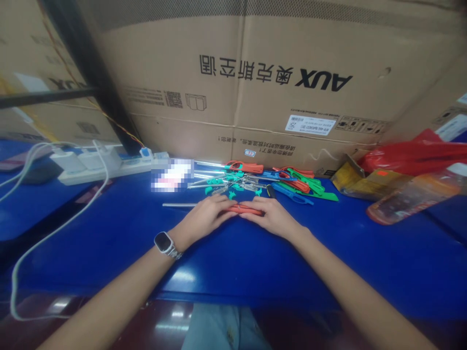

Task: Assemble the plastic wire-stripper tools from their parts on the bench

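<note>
A red long-nosed lighter [245, 209] lies level between my two hands, just above or on the blue table. Its silver tube [178, 205] sticks out to the left past my left hand [206, 218], whose fingers close on the handle's left part. My right hand [273, 218] pinches the handle's right end between thumb and fingers. Right behind my hands lies a heap of small teal plastic parts [239, 187] and metal pieces. Around it are an orange lighter [244, 167], green handle shells [310, 182] and a blue handle shell [292, 193]. A black-and-yellow tool handle [270, 191] shows behind my right hand.
A large cardboard box [262, 102] walls off the back of the table [237, 262]. At left stand a white power strip [120, 165] with plugs and a looping white cable [54, 232]. To the right are a bottle [412, 197], a small open carton [359, 177] and a red bag [412, 158].
</note>
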`<state>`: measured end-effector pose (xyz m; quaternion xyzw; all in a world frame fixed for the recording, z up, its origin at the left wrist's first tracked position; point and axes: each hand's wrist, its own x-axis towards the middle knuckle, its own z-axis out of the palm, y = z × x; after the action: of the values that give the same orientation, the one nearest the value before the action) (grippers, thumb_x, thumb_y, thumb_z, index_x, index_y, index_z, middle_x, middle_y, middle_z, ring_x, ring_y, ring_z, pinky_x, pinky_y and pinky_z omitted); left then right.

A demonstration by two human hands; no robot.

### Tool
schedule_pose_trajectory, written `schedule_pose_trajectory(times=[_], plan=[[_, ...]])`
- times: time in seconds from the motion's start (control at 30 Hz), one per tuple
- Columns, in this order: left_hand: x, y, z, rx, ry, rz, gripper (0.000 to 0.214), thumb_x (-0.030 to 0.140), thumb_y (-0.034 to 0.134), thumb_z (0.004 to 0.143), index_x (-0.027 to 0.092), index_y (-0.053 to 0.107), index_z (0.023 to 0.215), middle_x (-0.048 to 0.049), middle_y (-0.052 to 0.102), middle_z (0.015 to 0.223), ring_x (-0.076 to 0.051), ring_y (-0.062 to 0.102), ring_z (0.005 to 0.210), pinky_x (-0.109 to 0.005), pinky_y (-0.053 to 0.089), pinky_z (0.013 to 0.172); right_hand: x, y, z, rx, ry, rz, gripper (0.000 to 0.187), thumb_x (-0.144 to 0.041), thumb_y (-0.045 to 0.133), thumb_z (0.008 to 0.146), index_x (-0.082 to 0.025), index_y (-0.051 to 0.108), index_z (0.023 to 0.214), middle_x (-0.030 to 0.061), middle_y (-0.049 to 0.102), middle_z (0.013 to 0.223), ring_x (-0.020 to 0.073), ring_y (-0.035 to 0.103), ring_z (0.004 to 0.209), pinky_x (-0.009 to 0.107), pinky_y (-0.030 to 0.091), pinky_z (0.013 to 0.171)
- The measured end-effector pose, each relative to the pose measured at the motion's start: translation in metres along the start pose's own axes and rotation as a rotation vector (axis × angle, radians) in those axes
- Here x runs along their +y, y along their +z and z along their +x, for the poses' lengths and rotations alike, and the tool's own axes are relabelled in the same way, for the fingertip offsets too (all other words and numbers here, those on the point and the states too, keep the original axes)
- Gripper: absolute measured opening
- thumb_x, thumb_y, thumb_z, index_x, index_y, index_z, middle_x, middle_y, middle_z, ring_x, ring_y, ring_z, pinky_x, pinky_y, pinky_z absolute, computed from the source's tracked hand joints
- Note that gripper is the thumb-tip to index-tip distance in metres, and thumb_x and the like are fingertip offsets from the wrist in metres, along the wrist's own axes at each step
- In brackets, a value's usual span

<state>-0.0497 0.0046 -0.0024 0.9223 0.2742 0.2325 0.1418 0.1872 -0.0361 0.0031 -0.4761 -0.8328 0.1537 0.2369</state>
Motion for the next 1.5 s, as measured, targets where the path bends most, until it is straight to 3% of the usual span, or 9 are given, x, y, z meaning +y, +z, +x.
schedule_pose_trajectory(times=[0.1,0.3,0.57,0.7,0.87,1.13,1.5], plan=[[-0.001,-0.001,0.000,-0.004,0.006,-0.012,0.037,0.041,0.044,0.102,0.020,0.064,0.126,-0.0083,0.067,0.106,-0.022,0.061,0.101,-0.038,0.050,0.091,-0.004,0.001,0.000,-0.040,-0.017,-0.046,0.035,-0.047,0.046,0.101,-0.025,0.065,0.121,0.0063,0.070,0.109,0.0205,0.066,0.097,0.031,0.048,0.081],[-0.005,-0.002,-0.001,-0.029,0.022,-0.002,0.040,0.040,0.043,0.102,0.020,0.062,0.131,-0.0088,0.066,0.104,-0.023,0.059,0.100,-0.040,0.048,0.092,-0.007,0.003,0.001,-0.089,-0.001,-0.187,0.035,-0.049,0.039,0.102,-0.021,0.060,0.107,0.0070,0.070,0.101,0.0214,0.067,0.087,0.031,0.045,0.072],[-0.007,-0.006,-0.002,-0.022,-0.015,-0.053,0.042,0.043,0.043,0.102,0.024,0.063,0.132,-0.0087,0.066,0.104,-0.023,0.059,0.098,-0.040,0.049,0.088,-0.008,0.000,-0.003,-0.079,-0.019,-0.223,0.042,-0.045,0.046,0.100,-0.026,0.051,0.137,0.0095,0.064,0.125,0.0266,0.065,0.106,0.039,0.049,0.087],[-0.005,-0.006,-0.002,-0.027,-0.002,-0.030,0.041,0.043,0.041,0.102,0.025,0.063,0.132,-0.0082,0.065,0.100,-0.023,0.059,0.096,-0.039,0.049,0.085,-0.009,0.003,-0.003,-0.096,-0.012,-0.284,0.043,-0.039,0.049,0.099,-0.026,0.049,0.139,0.0107,0.065,0.123,0.0277,0.065,0.103,0.039,0.049,0.083],[-0.001,-0.003,0.000,-0.033,0.029,0.014,0.043,0.042,0.039,0.103,0.021,0.061,0.134,-0.0085,0.065,0.098,-0.022,0.059,0.094,-0.038,0.049,0.086,-0.012,0.003,-0.001,-0.130,-0.001,-0.371,0.029,-0.045,0.048,0.100,-0.021,0.060,0.110,0.0089,0.070,0.103,0.0244,0.067,0.086,0.033,0.042,0.071],[0.004,-0.003,0.000,-0.003,0.064,-0.007,0.039,0.041,0.039,0.103,0.023,0.068,0.122,-0.0067,0.063,0.098,-0.021,0.059,0.092,-0.034,0.048,0.082,-0.011,0.003,0.002,-0.070,-0.001,-0.321,0.043,-0.060,0.047,0.096,-0.022,0.062,0.084,0.0048,0.071,0.080,0.0190,0.063,0.066,0.028,0.023,0.056],[0.011,-0.009,0.002,0.032,0.085,0.112,0.036,0.042,0.043,0.102,0.021,0.072,0.107,-0.0052,0.064,0.091,-0.019,0.053,0.086,-0.031,0.042,0.072,-0.015,0.002,0.000,-0.064,-0.070,-0.284,0.038,-0.049,0.043,0.101,-0.021,0.058,0.081,0.0029,0.069,0.080,0.0163,0.061,0.067,0.028,0.024,0.057]])
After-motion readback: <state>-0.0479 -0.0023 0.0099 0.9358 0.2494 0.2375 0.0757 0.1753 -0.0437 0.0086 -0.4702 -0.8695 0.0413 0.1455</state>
